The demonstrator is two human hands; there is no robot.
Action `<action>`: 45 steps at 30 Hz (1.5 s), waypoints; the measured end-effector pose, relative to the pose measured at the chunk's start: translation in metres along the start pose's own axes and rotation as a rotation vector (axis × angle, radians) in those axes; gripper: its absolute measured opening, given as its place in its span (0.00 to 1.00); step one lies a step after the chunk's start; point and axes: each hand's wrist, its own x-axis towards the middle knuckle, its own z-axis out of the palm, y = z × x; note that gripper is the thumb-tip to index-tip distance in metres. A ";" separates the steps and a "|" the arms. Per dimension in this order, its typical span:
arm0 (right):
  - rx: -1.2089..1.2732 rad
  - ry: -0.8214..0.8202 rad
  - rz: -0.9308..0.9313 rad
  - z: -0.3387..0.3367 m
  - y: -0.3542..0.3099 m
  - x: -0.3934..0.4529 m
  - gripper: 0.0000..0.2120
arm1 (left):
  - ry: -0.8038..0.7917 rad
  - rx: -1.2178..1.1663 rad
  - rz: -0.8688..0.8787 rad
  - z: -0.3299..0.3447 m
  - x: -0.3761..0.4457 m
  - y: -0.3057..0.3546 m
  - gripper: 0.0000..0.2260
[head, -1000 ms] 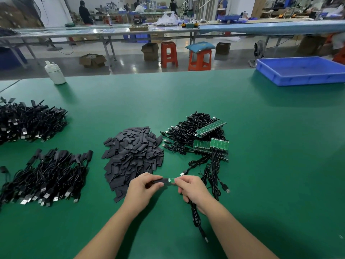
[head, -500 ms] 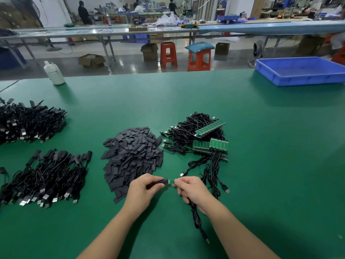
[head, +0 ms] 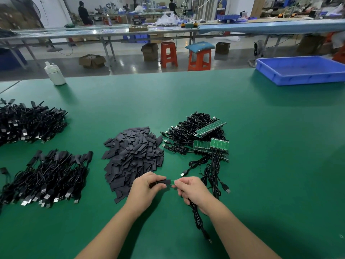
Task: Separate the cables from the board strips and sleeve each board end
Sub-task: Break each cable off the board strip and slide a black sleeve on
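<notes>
The flat black tubular sleeve (head: 162, 182) in the left hand (head: 144, 187) fingers now covers more of the small green board end (head: 173, 182) pinched by the right hand (head: 193, 189); sleeving nearly done.

— Where do you work?
— On a factory assembly floor. My long green-matted table (head: 186, 94) carries heaps of black USB cables (head: 46, 176), a pile of flat black sleeves (head: 132, 152) and green circuit-board strips (head: 211, 128).
— What else shows it?
— A blue plastic tray (head: 298, 79), orange plastic stools (head: 169, 54), cardboard boxes (head: 91, 60) on the polished floor, and more long workbenches (head: 112, 32) with people behind.
</notes>
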 end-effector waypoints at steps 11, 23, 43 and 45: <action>-0.073 -0.074 -0.003 0.004 -0.014 -0.011 0.15 | -0.151 0.040 -0.039 0.001 0.000 0.000 0.06; -0.229 -0.107 -0.004 0.006 -0.015 -0.014 0.15 | -0.262 -0.122 -0.136 -0.005 -0.002 -0.010 0.07; -0.082 -0.192 0.029 0.003 -0.011 -0.006 0.13 | -0.155 -0.088 -0.022 -0.001 -0.004 -0.018 0.11; -0.088 -0.191 0.029 0.003 -0.011 -0.006 0.13 | -0.160 -0.089 -0.023 0.001 -0.004 -0.016 0.12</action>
